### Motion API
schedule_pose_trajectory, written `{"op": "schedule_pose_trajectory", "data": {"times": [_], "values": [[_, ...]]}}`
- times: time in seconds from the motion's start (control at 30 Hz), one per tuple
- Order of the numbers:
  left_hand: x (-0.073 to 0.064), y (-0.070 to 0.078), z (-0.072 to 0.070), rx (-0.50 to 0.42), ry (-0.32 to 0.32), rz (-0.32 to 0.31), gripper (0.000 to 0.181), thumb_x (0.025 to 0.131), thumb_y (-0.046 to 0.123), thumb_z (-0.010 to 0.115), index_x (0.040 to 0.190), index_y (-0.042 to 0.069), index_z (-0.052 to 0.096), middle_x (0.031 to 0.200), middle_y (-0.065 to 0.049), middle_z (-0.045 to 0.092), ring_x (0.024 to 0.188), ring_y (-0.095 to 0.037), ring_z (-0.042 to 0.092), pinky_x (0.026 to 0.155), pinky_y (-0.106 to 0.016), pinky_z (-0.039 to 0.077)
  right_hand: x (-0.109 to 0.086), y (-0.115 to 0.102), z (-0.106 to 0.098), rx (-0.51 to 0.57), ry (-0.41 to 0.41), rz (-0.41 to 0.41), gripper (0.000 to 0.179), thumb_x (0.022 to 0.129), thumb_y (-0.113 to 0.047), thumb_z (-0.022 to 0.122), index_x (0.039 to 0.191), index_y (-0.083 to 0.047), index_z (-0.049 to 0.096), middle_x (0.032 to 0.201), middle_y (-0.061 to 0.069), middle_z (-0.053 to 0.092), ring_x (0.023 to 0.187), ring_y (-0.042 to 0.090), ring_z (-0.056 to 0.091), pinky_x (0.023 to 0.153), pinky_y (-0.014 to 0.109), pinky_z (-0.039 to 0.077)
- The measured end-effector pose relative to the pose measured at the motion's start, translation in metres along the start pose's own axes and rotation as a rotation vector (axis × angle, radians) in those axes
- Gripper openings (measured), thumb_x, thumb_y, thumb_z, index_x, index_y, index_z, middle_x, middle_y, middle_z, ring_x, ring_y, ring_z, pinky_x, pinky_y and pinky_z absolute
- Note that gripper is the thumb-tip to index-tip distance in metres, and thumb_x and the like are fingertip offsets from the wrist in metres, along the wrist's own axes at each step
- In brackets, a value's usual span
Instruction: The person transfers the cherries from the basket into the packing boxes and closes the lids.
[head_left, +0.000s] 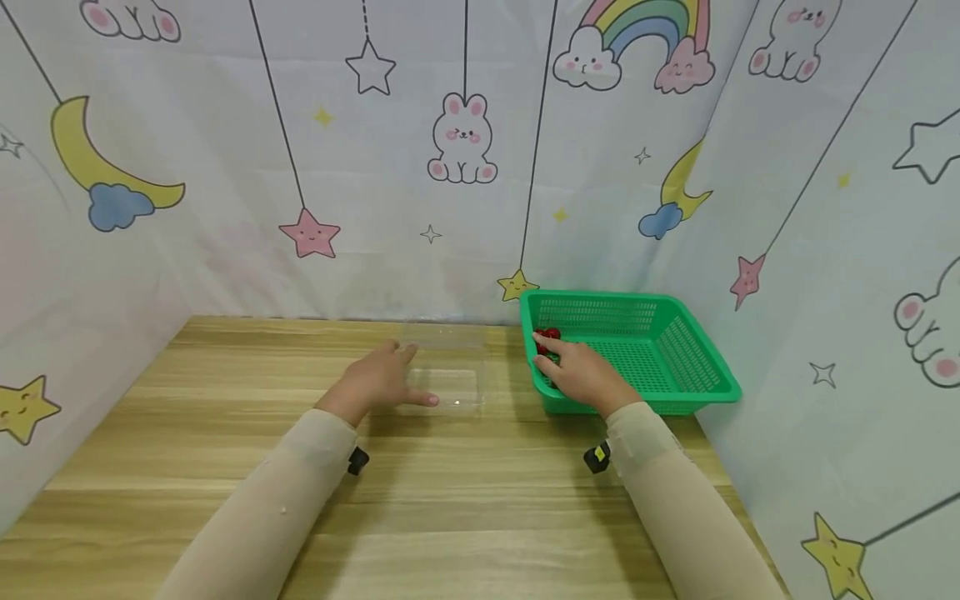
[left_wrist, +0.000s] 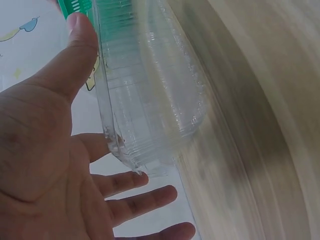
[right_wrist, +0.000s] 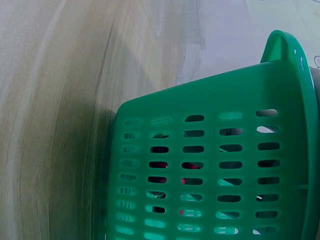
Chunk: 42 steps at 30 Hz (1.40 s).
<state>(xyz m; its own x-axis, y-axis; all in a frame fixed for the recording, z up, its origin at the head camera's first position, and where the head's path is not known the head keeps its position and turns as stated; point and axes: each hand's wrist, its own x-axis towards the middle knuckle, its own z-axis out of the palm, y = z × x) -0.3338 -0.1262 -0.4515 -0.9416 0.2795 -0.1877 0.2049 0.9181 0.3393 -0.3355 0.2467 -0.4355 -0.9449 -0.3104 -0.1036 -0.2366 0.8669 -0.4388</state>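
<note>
Support: table (head_left: pixel 465 500) with wood-grain top, yellow-brown, darker streaks running side to side. Directly on it, toward the far edge: a clear plastic container (head_left: pixel 450 388), near mid-width, and a green perforated basket (head_left: pixel 690 400), near the right edge. The two stand near each other, apart, bare wood showing between.

In the head view my right hand (head_left: pixel 583 373) covers part of the red things (head_left: pixel 553 332), too small to name, and I can't tell whether I'm gripping one. The basket (head_left: pixel 696 357) runs off the right wrist view's lower edge, its wall hiding my fingertips; the left wrist view crops my left hand (head_left: pixel 381 379).
</note>
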Motion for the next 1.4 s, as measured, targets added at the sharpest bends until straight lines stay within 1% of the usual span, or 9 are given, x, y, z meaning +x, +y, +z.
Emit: {"op": "schedule_pose_trajectory", "data": {"times": [0.2, 0.43, 0.57, 0.7, 0.77, 0.87, 1.07, 1.23, 1.4], "values": [[0.003, -0.008, -0.010, -0.027, -0.009, 0.057, 0.119, 0.094, 0.072, 0.084, 0.182, 0.012, 0.029, 0.185, -0.033, 0.024, 0.169, -0.059, 0.028, 0.130, -0.078, 0.038, 0.000, -0.001, 0.000, 0.018, -0.005, -0.002, 0.065, 0.122, -0.053, 0.048, 0.181, -0.031, 0.033, 0.052, -0.004, 0.045, 0.044, 0.015, 0.033, 0.054, 0.038, 0.042], [0.007, -0.019, -0.029, -0.054, -0.074, 0.174, 0.118, 0.090, 0.048, 0.098, 0.181, 0.014, 0.032, 0.188, -0.024, 0.022, 0.173, -0.054, 0.022, 0.134, -0.076, 0.033, 0.000, 0.001, -0.004, 0.021, -0.024, 0.002, 0.066, 0.121, -0.053, 0.050, 0.181, -0.032, 0.032, 0.054, -0.004, 0.045, 0.046, 0.015, 0.035, 0.058, 0.038, 0.043], [0.010, -0.019, -0.034, -0.050, -0.141, 0.206, 0.120, 0.088, 0.042, 0.101, 0.182, 0.015, 0.031, 0.188, -0.025, 0.022, 0.172, -0.055, 0.024, 0.134, -0.076, 0.033, 0.001, 0.000, -0.016, 0.020, -0.061, -0.010, 0.065, 0.120, -0.051, 0.054, 0.178, -0.025, 0.042, 0.087, 0.006, 0.070, 0.061, 0.017, 0.052, 0.071, 0.040, 0.051], [0.013, -0.018, -0.034, -0.059, -0.193, 0.189, 0.117, 0.090, 0.039, 0.100, 0.181, 0.014, 0.032, 0.188, -0.023, 0.024, 0.172, -0.053, 0.027, 0.136, -0.073, 0.032, 0.003, -0.001, -0.043, 0.023, -0.124, -0.008, 0.056, 0.120, -0.043, 0.059, 0.166, -0.012, 0.060, 0.136, 0.019, 0.078, 0.100, 0.027, 0.078, 0.094, 0.049, 0.062], [0.013, -0.017, -0.034, -0.071, -0.204, 0.167, 0.116, 0.090, 0.039, 0.100, 0.181, 0.014, 0.033, 0.189, -0.023, 0.023, 0.173, -0.052, 0.027, 0.137, -0.073, 0.031, 0.007, 0.000, -0.060, -0.001, -0.157, 0.000, 0.052, 0.120, -0.039, 0.058, 0.161, -0.007, 0.064, 0.140, 0.021, 0.078, 0.116, 0.032, 0.081, 0.105, 0.054, 0.063], [0.014, -0.016, -0.034, -0.086, -0.204, 0.139, 0.116, 0.088, 0.037, 0.101, 0.180, 0.013, 0.035, 0.189, -0.023, 0.021, 0.173, -0.053, 0.025, 0.137, -0.073, 0.030, 0.015, 0.003, -0.084, -0.019, -0.202, 0.017, 0.049, 0.121, -0.033, 0.058, 0.158, -0.002, 0.065, 0.134, 0.025, 0.080, 0.118, 0.039, 0.082, 0.110, 0.058, 0.064], [0.011, -0.012, -0.036, -0.065, -0.200, 0.099, 0.116, 0.085, 0.036, 0.103, 0.178, 0.012, 0.039, 0.189, -0.023, 0.021, 0.173, -0.053, 0.025, 0.137, -0.072, 0.031, 0.043, 0.015, -0.111, -0.064, -0.298, 0.101, 0.047, 0.120, -0.031, 0.057, 0.154, -0.001, 0.068, 0.141, 0.028, 0.077, 0.121, 0.041, 0.080, 0.099, 0.057, 0.068], [0.012, -0.008, -0.036, -0.031, -0.192, 0.089, 0.114, 0.085, 0.035, 0.104, 0.177, 0.012, 0.041, 0.189, -0.021, 0.024, 0.172, -0.051, 0.028, 0.136, -0.071, 0.033, 0.066, 0.024, -0.110, -0.100, -0.382, 0.177, 0.048, 0.116, -0.031, 0.064, 0.152, 0.001, 0.070, 0.139, 0.026, 0.078, 0.121, 0.040, 0.081, 0.103, 0.056, 0.067], [0.014, -0.007, -0.035, -0.026, -0.194, 0.081, 0.115, 0.085, 0.035, 0.104, 0.178, 0.012, 0.041, 0.189, -0.019, 0.024, 0.172, -0.050, 0.029, 0.136, -0.070, 0.035, 0.084, 0.028, -0.097, -0.215, -0.436, 0.239, 0.050, 0.113, -0.041, 0.069, 0.150, -0.008, 0.073, 0.129, 0.009, 0.084, 0.133, 0.039, 0.075, 0.116, 0.061, 0.060]]}}
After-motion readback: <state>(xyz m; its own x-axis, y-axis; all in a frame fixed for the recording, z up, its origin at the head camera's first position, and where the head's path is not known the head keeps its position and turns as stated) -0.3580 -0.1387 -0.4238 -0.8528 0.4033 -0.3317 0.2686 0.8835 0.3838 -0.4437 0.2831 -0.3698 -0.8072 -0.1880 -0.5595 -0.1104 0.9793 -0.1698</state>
